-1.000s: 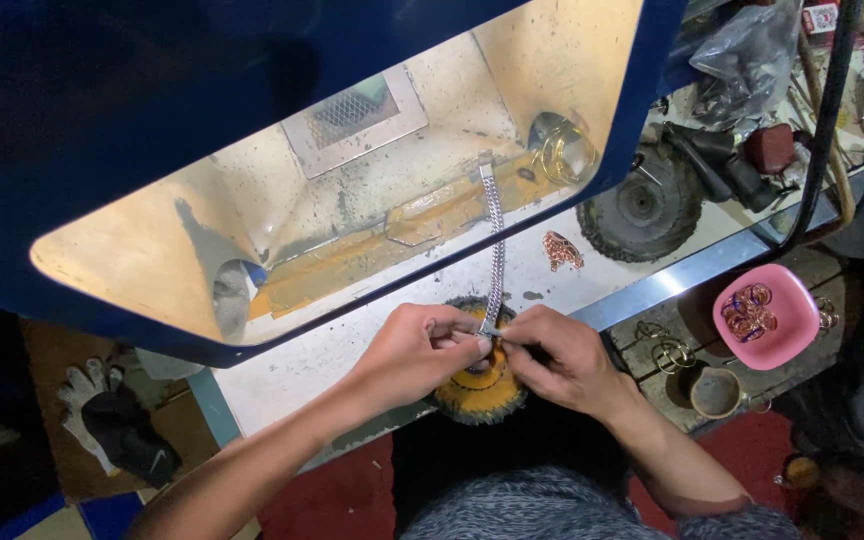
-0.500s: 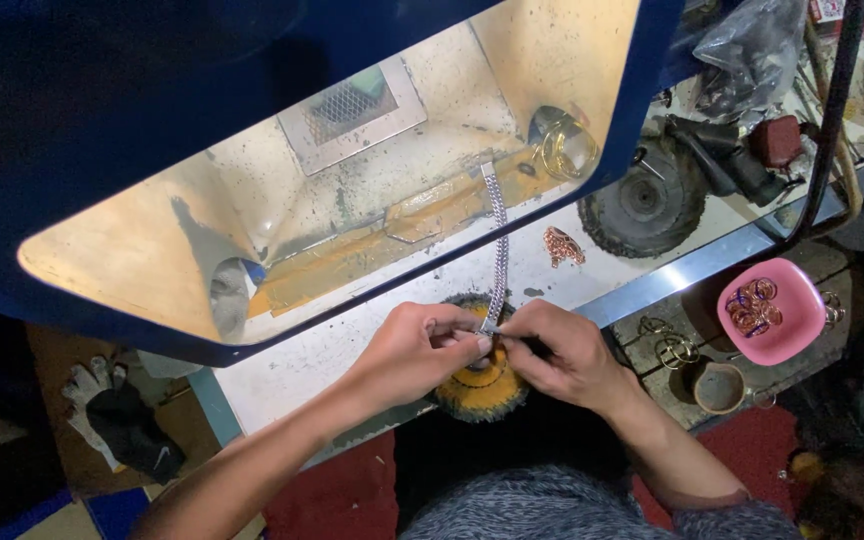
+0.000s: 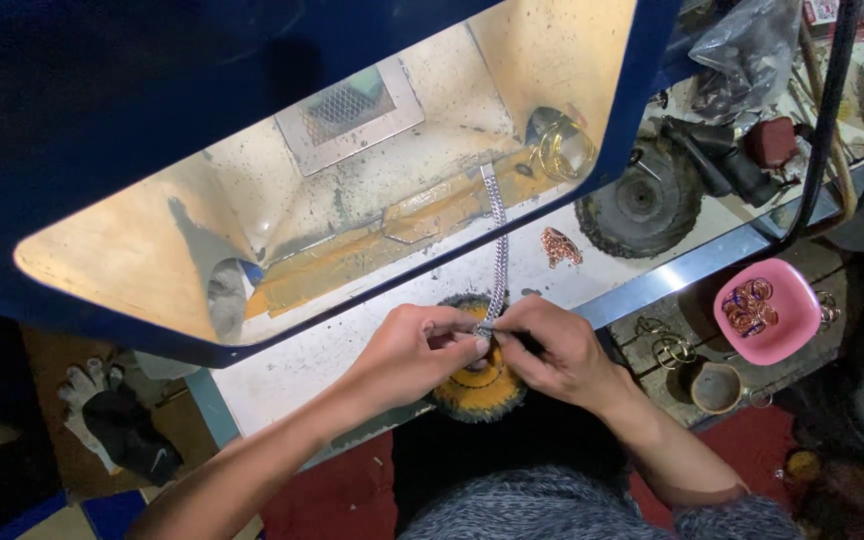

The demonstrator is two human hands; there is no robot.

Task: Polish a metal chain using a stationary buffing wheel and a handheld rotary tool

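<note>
Left hand (image 3: 407, 350) and right hand (image 3: 552, 350) pinch the near end of a silver chain bracelet (image 3: 498, 250) over the yellow brush wheel (image 3: 477, 385) at the desk's front edge. Step judged: polishing; steady tension needed.

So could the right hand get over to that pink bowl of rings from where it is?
Probably yes. The pink plastic bowl sits open on the bench to the right of the right hand, with nothing between them. But that hand and the left hand are both pinching the silver metal chain strap.
</note>
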